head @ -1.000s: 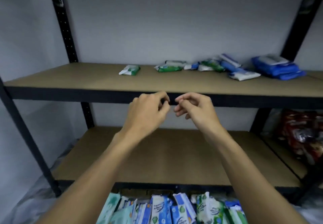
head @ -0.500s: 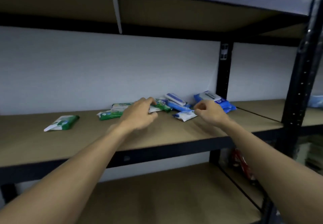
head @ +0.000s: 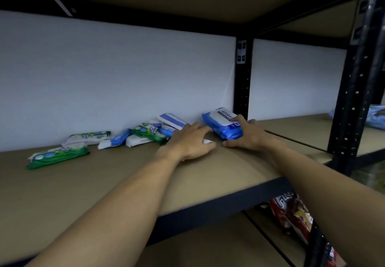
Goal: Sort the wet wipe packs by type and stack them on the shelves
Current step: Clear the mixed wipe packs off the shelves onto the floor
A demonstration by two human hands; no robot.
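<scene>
Wet wipe packs lie along the back of the wooden shelf. My right hand grips a thick blue pack with a white label at the shelf's right end, fingers over its top and thumb low at its front. My left hand lies flat with fingers stretched over a small white pack, which is mostly hidden under it. Further left are a blue-striped white pack, a green pack, a blue-and-white pack and a long green pack.
A black upright post stands just behind the blue pack. Another post is at the right front. The neighbouring shelf holds a blue pack. Red snack bags sit below on the right. The upper shelf hangs low overhead.
Both hands rose from in front of the lower shelf and reached to the packs at the shelf's right end. The right hand took hold of the blue pack; the left landed on the white one.
</scene>
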